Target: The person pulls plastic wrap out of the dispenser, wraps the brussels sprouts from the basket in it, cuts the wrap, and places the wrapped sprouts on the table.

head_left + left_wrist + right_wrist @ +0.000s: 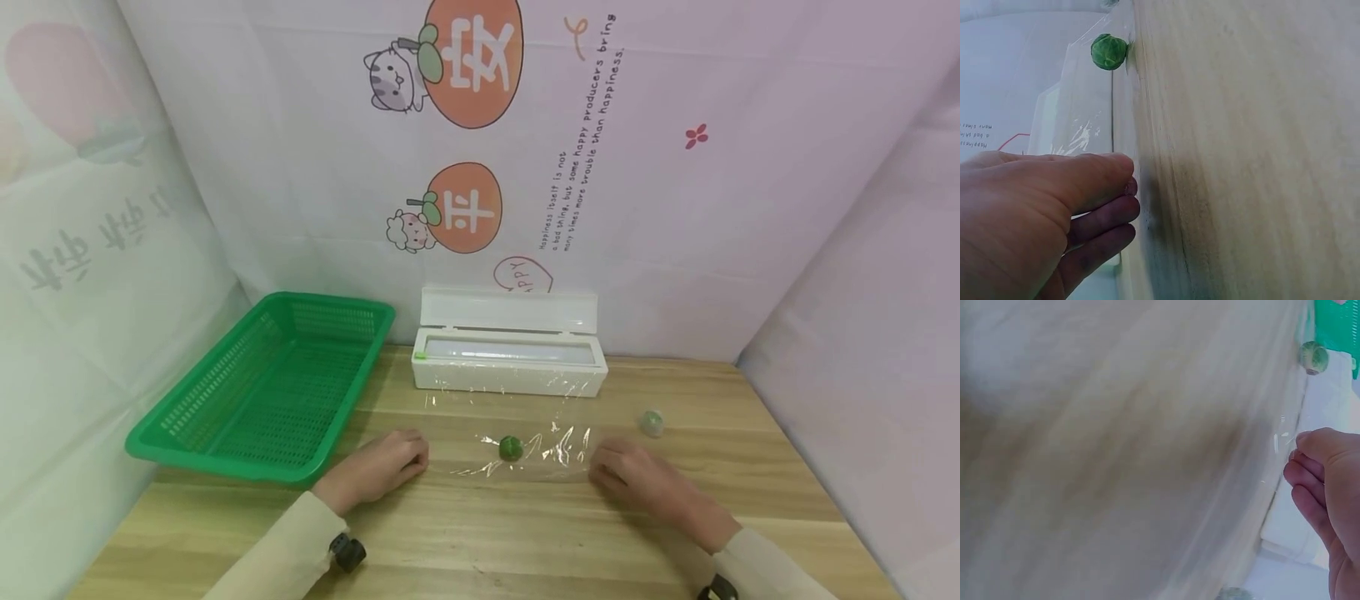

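A sheet of clear cling film (558,454) spans from the white dispenser box (510,377) toward the person. My left hand (386,462) pinches its near left corner between thumb and fingers, just above the table. At the near right corner, my right hand (633,475) pinches the film the same way. Between the hands sits a small green Brussels sprout (511,448), also in the left wrist view as a leafy ball (1109,52). Whether it lies on or beneath the film, I cannot tell. Right of the film rests a paler sprout (652,422), apparently film-wrapped.
A green plastic basket (341,417) stands at the left of the wooden table (480,533). The dispenser's lid (510,310) is raised against the printed cloth backdrop (645,250). Cloth walls enclose both sides.
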Motion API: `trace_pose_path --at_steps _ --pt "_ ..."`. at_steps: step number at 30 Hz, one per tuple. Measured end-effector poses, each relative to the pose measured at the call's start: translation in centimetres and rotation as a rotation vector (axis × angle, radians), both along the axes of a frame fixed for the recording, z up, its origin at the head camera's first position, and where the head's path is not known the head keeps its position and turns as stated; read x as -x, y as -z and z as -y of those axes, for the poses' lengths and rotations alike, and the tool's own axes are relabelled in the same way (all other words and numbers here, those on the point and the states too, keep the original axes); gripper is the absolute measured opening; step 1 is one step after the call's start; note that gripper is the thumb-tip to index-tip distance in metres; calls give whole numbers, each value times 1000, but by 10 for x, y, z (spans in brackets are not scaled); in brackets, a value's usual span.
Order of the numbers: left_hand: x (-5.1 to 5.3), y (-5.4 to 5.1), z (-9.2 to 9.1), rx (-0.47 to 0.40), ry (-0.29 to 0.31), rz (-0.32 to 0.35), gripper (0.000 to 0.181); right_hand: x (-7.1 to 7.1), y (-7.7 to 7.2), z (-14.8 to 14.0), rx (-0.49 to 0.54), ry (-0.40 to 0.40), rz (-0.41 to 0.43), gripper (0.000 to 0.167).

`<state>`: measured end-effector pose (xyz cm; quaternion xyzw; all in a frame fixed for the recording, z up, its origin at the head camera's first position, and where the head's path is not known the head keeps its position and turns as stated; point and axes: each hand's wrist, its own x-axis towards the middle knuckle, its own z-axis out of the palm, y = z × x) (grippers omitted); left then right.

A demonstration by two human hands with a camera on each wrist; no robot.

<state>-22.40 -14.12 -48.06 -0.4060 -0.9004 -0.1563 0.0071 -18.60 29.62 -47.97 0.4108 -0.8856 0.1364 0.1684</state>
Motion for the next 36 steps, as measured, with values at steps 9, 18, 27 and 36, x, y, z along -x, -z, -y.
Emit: trace_pose_path --at_steps 9,18,27,36 --pt "3 -9 0 -90 -43 -1 10 9 -12 -3 18 1 -106 26" --pt "8 -12 -11 -140 -134 -15 18 14 -24 -3 13 123 45 16" --pt "13 -13 -22 -167 -270 42 17 23 -30 0 4 253 290 2" --pt "-3 -25 -64 -149 -120 -226 21 29 -28 4 8 282 353 4"
